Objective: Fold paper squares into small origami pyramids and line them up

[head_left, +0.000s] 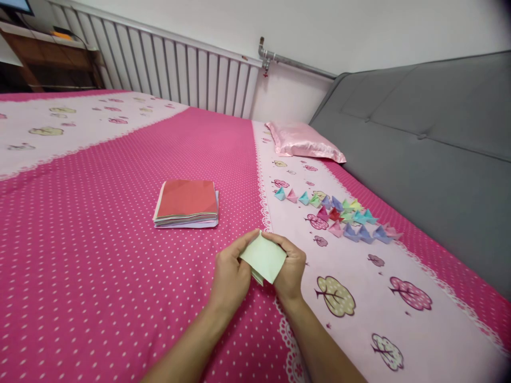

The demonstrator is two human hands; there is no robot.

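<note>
Between my two hands is a pale green sheet of origami paper (264, 256), folded into a small layered square with one corner toward me. My left hand (233, 271) grips its left side, the thumb and fingers closed on the edge. On the opposite side my right hand (290, 266) pinches the paper too, fingers curled behind it. The fingertips of both hands meet near the paper's far corner. Ahead and to the left lies a stack of coloured paper (187, 199), a red sheet on top. Several folded paper boats (335, 214) in many colours stand in rows to the right.
Everything rests on a bed with a pink dotted cover (120, 266). A shiny pink pillow (303, 141) lies farther back, beside the grey padded headboard (423, 117). A white radiator (179, 69) runs along the wall, and a wooden desk (51, 53) stands far left.
</note>
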